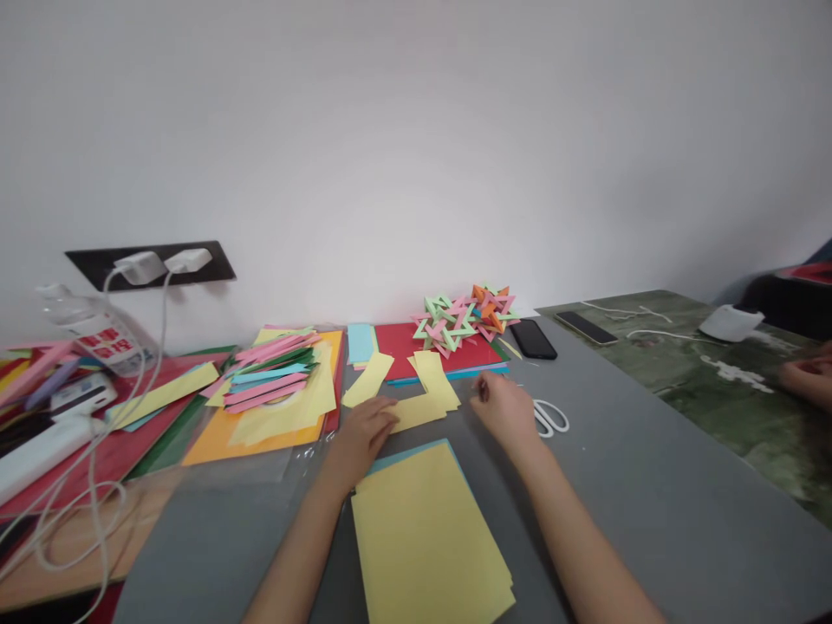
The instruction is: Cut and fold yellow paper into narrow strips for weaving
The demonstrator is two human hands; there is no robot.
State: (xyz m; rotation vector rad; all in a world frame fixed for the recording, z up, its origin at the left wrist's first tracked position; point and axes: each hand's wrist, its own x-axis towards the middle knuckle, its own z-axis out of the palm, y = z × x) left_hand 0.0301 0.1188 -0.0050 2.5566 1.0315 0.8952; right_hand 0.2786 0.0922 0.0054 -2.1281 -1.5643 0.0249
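Observation:
My left hand (360, 440) has its fingers closed at the left end of a yellow paper strip (419, 412) lying flat on the grey table. More yellow strips (434, 381) touch it at the right, and another yellow strip (369, 380) slants just behind my left hand. My right hand (505, 411) is curled beside the strips; whatever its fingers pinch, if anything, is hidden. White scissors handles (552, 419) show just right of that hand, their blades out of sight. Between my forearms lies a stack of yellow sheets (429, 537), with a blue sheet edge under it.
Folded paper star models (448, 325) sit on red paper (396, 340) near the wall. A black phone (533, 339) lies at their right. Leftward are a pile of coloured strips (276, 377), a bottle (107, 338) and white cables (97, 494). Another person's hand (809, 377) is far right.

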